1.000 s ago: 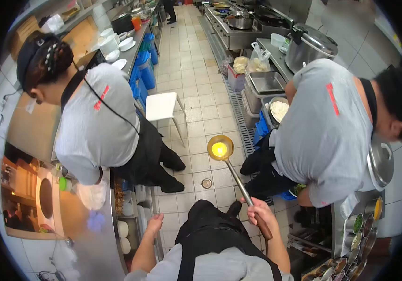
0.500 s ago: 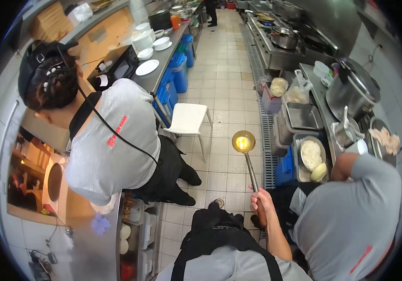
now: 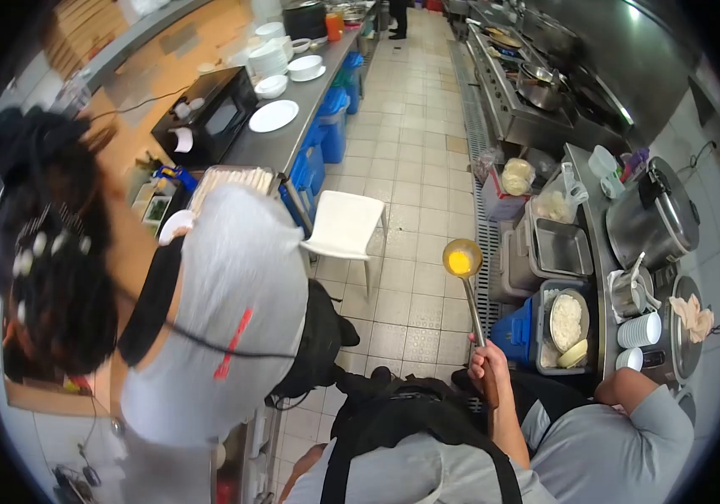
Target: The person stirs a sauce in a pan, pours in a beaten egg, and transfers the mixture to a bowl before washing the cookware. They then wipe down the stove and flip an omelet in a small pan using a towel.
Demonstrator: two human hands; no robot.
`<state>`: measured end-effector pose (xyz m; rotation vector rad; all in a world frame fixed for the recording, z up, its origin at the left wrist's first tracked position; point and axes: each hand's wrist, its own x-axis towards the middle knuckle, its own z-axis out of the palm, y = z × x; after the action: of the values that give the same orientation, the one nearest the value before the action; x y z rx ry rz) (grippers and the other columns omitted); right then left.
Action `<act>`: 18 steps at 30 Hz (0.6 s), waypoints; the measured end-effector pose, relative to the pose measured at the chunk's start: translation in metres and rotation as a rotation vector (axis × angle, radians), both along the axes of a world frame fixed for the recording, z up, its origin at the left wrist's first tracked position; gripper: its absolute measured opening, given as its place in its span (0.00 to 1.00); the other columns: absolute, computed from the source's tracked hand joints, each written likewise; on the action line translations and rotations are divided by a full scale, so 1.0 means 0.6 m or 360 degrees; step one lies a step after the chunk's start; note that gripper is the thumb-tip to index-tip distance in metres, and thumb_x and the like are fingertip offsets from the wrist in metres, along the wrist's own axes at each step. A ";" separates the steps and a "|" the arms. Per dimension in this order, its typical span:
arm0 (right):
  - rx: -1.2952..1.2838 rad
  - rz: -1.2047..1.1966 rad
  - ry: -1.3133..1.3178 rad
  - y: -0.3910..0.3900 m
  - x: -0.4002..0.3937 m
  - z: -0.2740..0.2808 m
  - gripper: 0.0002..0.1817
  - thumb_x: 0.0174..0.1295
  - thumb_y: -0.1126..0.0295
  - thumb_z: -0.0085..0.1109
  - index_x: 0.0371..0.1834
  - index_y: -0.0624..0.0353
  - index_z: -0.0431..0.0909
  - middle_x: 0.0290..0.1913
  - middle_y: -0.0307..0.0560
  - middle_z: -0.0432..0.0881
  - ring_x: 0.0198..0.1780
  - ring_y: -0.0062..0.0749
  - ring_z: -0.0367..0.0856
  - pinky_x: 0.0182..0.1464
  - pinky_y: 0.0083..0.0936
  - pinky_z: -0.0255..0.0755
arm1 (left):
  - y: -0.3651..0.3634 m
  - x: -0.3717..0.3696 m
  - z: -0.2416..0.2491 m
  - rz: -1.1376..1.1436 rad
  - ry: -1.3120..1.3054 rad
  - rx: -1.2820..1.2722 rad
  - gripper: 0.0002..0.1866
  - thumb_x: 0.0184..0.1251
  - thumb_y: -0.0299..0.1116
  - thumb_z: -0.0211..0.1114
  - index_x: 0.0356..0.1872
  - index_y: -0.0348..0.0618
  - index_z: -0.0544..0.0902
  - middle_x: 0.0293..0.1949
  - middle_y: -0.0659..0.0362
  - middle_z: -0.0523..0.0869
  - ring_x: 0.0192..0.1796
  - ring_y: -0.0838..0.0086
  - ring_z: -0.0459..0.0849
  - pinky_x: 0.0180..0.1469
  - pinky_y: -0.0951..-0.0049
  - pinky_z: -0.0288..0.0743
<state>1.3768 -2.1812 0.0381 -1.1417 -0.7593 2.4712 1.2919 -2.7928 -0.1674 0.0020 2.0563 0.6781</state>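
Note:
My right hand (image 3: pixel 489 366) is wrapped round the handle of a long ladle (image 3: pixel 472 302), held out in front of me above the tiled floor. In its bowl lies something bright yellow (image 3: pixel 460 263), which looks like a liquid. A bit of my left arm shows at the bottom edge beside my apron (image 3: pixel 393 420); the left hand itself is out of sight.
A co-worker in a grey shirt (image 3: pixel 234 311) stands close on my left, another (image 3: pixel 612 445) on my right. Ahead are a white chair (image 3: pixel 345 220), a microwave (image 3: pixel 209 118), a tub (image 3: pixel 549 370) holding a bowl of white food, and a large pot (image 3: pixel 649 214).
The ladle and my right hand appear slightly further right and lower. The left co-worker now leans nearer, uncovering a tray of pale sticks. A bit of my left arm has come into view.

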 end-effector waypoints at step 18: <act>0.0143 0.0149 -0.0071 0.558 -0.156 -0.046 0.23 0.61 0.74 0.55 0.61 0.63 0.72 0.22 0.39 0.73 0.13 0.28 0.70 0.18 0.27 0.66 | 0.550 -0.362 -0.028 -0.0653 -0.0109 -0.0079 0.29 0.70 0.43 0.64 0.65 0.33 0.78 0.57 0.44 0.86 0.60 0.59 0.85 0.64 0.65 0.75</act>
<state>1.2831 -1.8465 0.0107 -1.1572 -0.9469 2.4664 1.0749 -2.4631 -0.1840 0.3578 1.9252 0.3667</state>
